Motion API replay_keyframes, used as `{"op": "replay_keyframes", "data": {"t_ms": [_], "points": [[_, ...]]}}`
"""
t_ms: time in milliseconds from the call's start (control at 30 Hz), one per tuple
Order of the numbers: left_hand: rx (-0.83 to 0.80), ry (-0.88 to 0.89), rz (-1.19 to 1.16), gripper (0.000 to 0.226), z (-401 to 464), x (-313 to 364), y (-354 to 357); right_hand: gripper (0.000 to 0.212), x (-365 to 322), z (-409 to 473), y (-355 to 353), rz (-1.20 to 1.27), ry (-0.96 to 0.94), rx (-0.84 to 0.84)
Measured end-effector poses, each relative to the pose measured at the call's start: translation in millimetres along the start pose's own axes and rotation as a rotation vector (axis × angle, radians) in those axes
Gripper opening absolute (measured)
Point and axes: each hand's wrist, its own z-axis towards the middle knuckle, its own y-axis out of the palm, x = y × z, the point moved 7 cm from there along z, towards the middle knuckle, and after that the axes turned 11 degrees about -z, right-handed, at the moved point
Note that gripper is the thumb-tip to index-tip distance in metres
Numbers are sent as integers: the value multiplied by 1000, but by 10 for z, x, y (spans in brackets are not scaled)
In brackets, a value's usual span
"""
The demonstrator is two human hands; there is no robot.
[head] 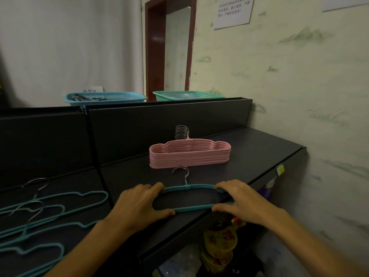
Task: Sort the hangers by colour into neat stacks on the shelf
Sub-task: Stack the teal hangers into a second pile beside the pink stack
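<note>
Left hand (139,204) and right hand (242,200) grip opposite ends of thin teal hanger stack (192,207), flat near front edge of dark metal shelf (259,144). Neat pink hanger stack (189,155) just behind. Loose teal hangers (50,212) scattered on shelf at left.

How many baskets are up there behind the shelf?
2. The blue basket sits on the left, with dark things inside. The green basket sits to its right, by the doorway. Others may be hidden behind the shelf's back panel.
</note>
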Motion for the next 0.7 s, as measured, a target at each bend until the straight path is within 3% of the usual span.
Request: {"op": "replay_keyframes", "data": {"t_ms": [100, 333, 500, 700], "points": [[-52, -6, -45, 62, 12, 20, -1, 92, -4, -11, -11, 3, 4, -2], [-91, -12, -67, 55, 39, -20, 24, 92, -41, -19, -38, -5, 9, -2], [-58, -11, -99, 59, -5, -49, 72, 72, -63, -55, -39, 27, 37, 17], [18, -21, -149, 68, -103, -21, 49, 75, -121, -95, -81, -6, 18, 1]]}}
